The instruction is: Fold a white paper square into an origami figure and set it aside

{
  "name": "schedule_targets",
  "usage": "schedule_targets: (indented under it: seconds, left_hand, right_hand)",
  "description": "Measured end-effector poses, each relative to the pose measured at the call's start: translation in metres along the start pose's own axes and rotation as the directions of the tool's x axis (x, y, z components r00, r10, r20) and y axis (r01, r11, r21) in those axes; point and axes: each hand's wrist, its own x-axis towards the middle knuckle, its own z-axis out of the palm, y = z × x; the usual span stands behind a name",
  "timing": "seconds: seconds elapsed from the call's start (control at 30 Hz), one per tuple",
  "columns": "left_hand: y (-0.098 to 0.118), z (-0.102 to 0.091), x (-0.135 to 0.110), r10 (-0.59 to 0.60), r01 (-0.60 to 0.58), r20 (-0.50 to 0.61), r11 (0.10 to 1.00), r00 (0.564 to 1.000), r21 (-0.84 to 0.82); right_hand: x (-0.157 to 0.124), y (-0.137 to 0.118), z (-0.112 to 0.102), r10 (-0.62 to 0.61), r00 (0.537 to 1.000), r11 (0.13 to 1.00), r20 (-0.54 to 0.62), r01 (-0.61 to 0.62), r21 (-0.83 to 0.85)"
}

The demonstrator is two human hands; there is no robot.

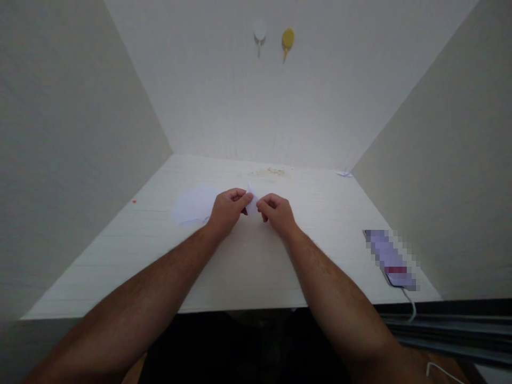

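Between my two hands, above the middle of the white desk, is a small folded piece of white paper (252, 204) with a pointed top. My left hand (231, 208) pinches its left side between thumb and fingers. My right hand (276, 210) is closed in a pinch at the paper's right edge, its fingertips touching or very near it. The fingers partly cover the paper. Just left of my left hand, white paper sheets (194, 204) lie flat on the desk, partly hidden by that hand.
A phone-like device (388, 258), blurred out, lies at the right with a white cable (411, 306). A paper scrap (344, 174) sits in the back right corner. White (260, 30) and yellow (288, 38) hooks are on the back wall. Side walls enclose the desk (140, 256).
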Motion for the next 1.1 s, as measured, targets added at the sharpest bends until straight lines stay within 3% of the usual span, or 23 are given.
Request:
schedule_targets:
  seconds: [0.23, 0.47, 0.7, 0.97, 1.1]
  left_hand:
    - [-0.002, 0.0, -0.001, 0.044, -0.053, 0.087, 0.993, 0.995, 0.103]
    - [0.003, 0.002, -0.004, 0.047, -0.057, 0.12, 0.995, 0.992, 0.084]
    - [0.001, -0.002, -0.001, 0.043, -0.064, 0.166, 0.991, 0.985, 0.12]
    - [0.002, 0.0, -0.003, 0.09, -0.119, 0.148, 0.974, 0.985, 0.195]
    - [0.002, -0.001, -0.001, 0.117, -0.154, 0.159, 0.957, 0.98, 0.247]
  right_hand:
    - [0.002, 0.003, -0.002, -0.009, 0.998, 1.0, -0.06, 0.009, 0.001]
    - [0.002, 0.004, -0.002, -0.016, 0.994, 1.0, -0.11, 0.019, 0.02]
    - [0.005, 0.009, -0.004, -0.01, 0.998, 0.989, -0.065, 0.019, 0.145]
    - [0.006, 0.008, -0.005, 0.002, 0.996, 0.999, -0.093, 0.003, 0.048]
    - [0.005, 0.005, -0.004, -0.011, 0.995, 0.996, -0.098, 0.019, 0.084]
